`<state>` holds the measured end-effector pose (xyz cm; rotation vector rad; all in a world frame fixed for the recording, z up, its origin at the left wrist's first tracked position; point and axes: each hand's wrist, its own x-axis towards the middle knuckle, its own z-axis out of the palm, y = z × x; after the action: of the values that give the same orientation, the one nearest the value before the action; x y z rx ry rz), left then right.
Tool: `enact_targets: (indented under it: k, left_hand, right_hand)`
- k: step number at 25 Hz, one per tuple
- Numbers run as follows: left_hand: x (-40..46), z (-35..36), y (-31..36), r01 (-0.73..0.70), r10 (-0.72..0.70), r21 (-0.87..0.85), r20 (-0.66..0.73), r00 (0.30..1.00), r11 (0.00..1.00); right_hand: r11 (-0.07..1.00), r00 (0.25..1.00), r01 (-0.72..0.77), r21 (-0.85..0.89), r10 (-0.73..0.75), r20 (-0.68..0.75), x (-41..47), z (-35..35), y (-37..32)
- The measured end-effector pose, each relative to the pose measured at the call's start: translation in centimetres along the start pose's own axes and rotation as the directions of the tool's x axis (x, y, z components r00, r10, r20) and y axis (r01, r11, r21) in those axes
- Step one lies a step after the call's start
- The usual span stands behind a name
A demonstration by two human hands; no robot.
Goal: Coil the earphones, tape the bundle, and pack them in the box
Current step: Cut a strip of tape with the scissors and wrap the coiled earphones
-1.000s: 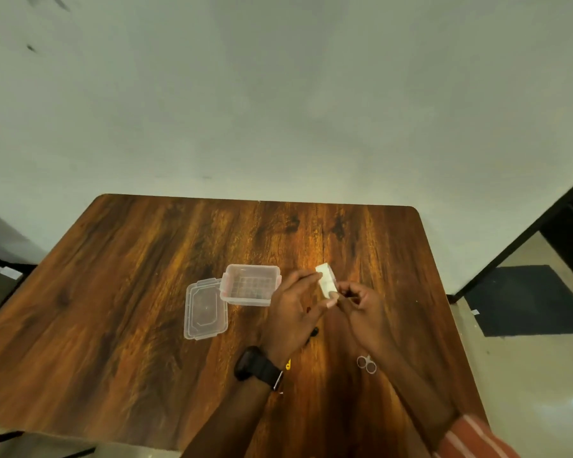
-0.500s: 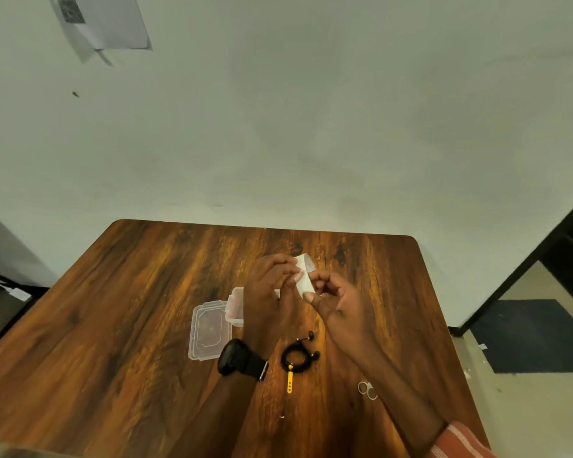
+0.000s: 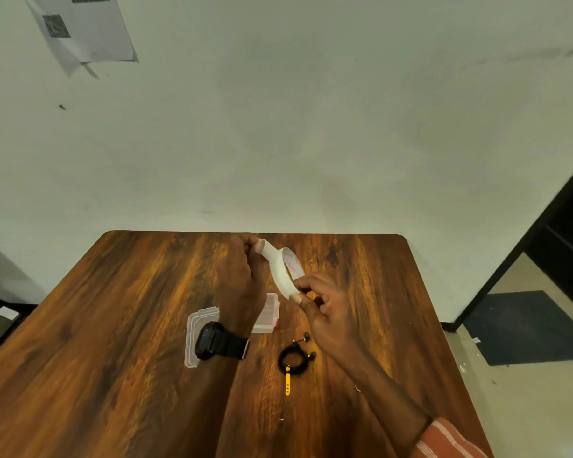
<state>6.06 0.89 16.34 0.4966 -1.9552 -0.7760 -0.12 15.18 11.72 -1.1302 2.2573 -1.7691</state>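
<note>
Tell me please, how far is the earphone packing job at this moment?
Coiling looks done: the earphones lie as a bundle on the table. Taping is in hand: the right hand holds the tape roll while the left hand pulls a strip off. Still left: taping the bundle, then packing it; the box is open, its lid beside it.

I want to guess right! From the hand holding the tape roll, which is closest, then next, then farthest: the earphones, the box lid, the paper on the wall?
1. Earphones, just below the right hand.
2. Box lid, left on the table.
3. Paper, high on the wall.
</note>
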Motion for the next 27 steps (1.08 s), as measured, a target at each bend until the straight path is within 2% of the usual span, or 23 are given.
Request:
enact_targets:
  k: [4,6,8,11,13,14,15,16,17,18,19,22,25,27]
  left_hand:
    - [1.0,-0.8,0.9,-0.07,0.07,-0.008,0.195,0.978,0.998]
    - [1.1,-0.6,1.2,0.016,-0.008,-0.035,0.212,0.977,0.999]
    - [1.2,-0.6,1.2,0.113,-0.091,-0.071,0.256,0.962,0.991]
    - [0.4,-0.2,0.8,0.123,-0.127,0.035,0.384,0.915,0.992]
    - [-0.9,0.2,0.7,0.08,-0.119,0.112,0.41,0.904,0.991]
    - [-1.5,0.5,0.6,0.062,-0.109,0.122,0.424,0.899,0.991]
    - [-2.1,0.8,0.4,0.05,-0.101,0.123,0.449,0.888,0.991]
    - [-2.4,1.2,-0.1,0.041,-0.096,0.123,0.482,0.871,0.992]
    - [-2.7,1.3,-0.3,0.031,-0.095,0.133,0.51,0.855,0.991]
    - [-2.9,1.4,-0.6,0.014,-0.094,0.154,0.528,0.844,0.988]
    - [-3.0,1.4,-0.6,-0.013,-0.087,0.177,0.543,0.835,0.984]
    - [-3.2,0.8,-0.1,-0.114,-0.023,0.197,0.584,0.811,0.974]
    - [-3.1,-0.3,-0.7,-0.152,-0.005,0.215,0.592,0.806,0.965]
    - [-3.1,-1.2,-1.2,-0.166,0.012,0.212,0.582,0.813,0.963]
  right_hand:
    - [0.998,0.999,0.019,0.056,-0.021,0.029,0.0,-1.5,0.4]
    - [0.998,0.998,0.047,0.041,-0.048,0.03,-0.1,-1.8,1.0]
    - [0.994,0.995,0.027,0.105,-0.037,0.096,-0.4,-2.0,2.3]
    - [0.916,0.97,-0.215,0.339,0.161,0.182,-1.3,-3.8,4.8]
    - [0.835,0.907,-0.402,0.376,0.419,0.039,-3.2,-5.4,8.2]
    - [0.798,0.831,-0.506,0.326,0.553,-0.063,-4.6,-6.1,10.3]
    - [0.753,0.742,-0.63,0.191,0.656,-0.14,-6.4,-6.5,12.5]
    - [0.684,0.677,-0.729,-0.023,0.716,-0.17,-8.2,-6.4,14.3]
    - [0.591,0.649,-0.75,-0.298,0.745,-0.154,-10.1,-5.9,15.6]
    - [0.495,0.64,-0.694,-0.523,0.757,-0.132,-11.7,-4.9,16.9]
    - [0.409,0.643,-0.632,-0.659,0.751,-0.15,-13.3,-3.8,17.6]
    - [0.333,0.666,-0.643,-0.689,0.688,-0.289,-14.7,-1.6,18.3]
    - [0.327,0.574,-0.788,-0.522,0.697,-0.43,-13.4,-1.1,19.1]
    - [0.319,0.514,-0.837,-0.446,0.736,-0.44,-12.8,-1.2,19.9]
